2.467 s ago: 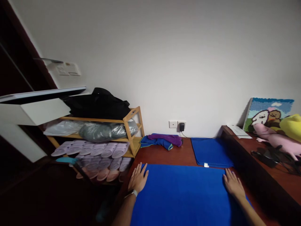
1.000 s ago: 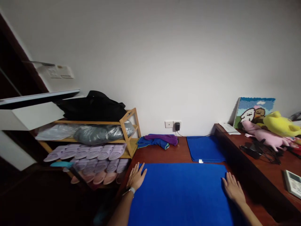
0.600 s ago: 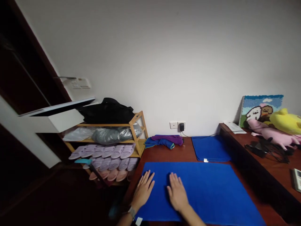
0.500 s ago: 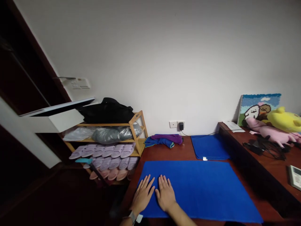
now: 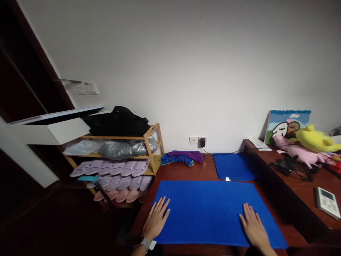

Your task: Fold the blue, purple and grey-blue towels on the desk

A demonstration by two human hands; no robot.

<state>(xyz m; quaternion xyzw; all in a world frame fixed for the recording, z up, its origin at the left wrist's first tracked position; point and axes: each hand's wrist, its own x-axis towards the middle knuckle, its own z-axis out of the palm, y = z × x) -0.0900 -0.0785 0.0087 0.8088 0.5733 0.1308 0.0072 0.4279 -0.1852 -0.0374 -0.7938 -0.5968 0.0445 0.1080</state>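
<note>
A blue cloth (image 5: 205, 213) lies spread flat on the reddish-brown desk (image 5: 186, 173), a white tag showing by its near left corner. My left hand (image 5: 156, 217), with a watch at the wrist, rests palm down on the cloth's left edge, fingers out. On the right part of the same cloth, my right hand (image 5: 253, 224) also lies flat with its fingers extended. Neither hand holds anything. Behind the spread cloth is a folded blue cloth (image 5: 233, 166) with a small white tag. Crumpled blue and purple cloths (image 5: 182, 157) lie at the back left of the desk.
A raised desk section on the right bears a pink plush toy (image 5: 297, 151), a yellow plush toy (image 5: 315, 138), black cables (image 5: 293, 169) and a calculator-like device (image 5: 328, 202). At left stands a wooden rack (image 5: 151, 160) with slippers (image 5: 128, 168) and a black bag (image 5: 117, 122).
My right hand has slid across the cloth from beside my left hand to the right side. My left hand stays near the left edge. The view has turned slightly right.
</note>
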